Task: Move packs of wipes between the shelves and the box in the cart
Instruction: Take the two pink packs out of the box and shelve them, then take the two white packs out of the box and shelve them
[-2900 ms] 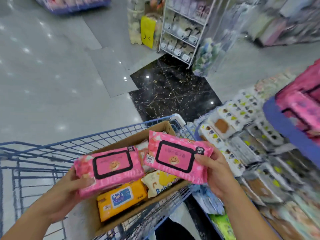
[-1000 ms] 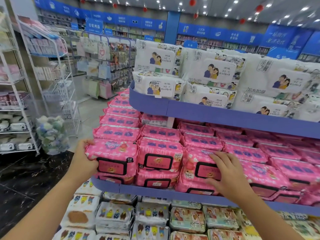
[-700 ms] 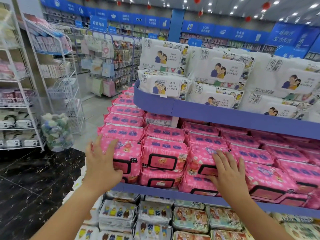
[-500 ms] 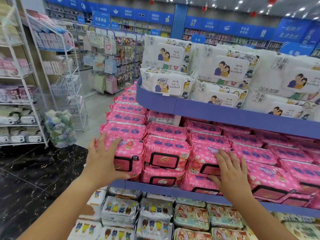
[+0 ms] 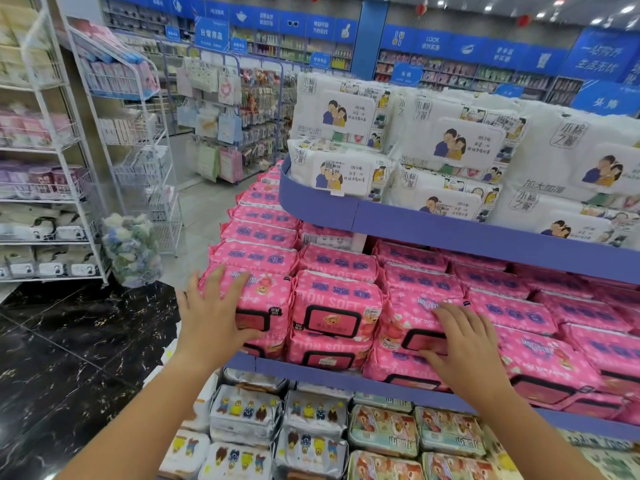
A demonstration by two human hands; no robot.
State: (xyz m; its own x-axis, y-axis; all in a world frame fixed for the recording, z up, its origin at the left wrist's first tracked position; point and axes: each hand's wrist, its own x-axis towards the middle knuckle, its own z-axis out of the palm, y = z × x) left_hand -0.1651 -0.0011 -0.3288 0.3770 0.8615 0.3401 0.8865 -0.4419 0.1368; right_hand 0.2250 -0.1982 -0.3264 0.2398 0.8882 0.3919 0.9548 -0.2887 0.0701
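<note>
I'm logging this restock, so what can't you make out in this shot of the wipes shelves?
Head view only.
Cart and box: out of frame.
End pink pack: lid partly covered by the left hand.
Third stack's top pink pack: lid mostly covered by the right hand.
Rightmost pink packs: cut off by the frame edge.
Far wall shelf goods: too small to identify.

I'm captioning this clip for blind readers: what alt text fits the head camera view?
Two bare hands lie flat on pink packs of wipes along a blue shelf: left hand on the corner pack, right hand on another further right. White packs fill the shelf above; bear-printed packs sit below.
</note>
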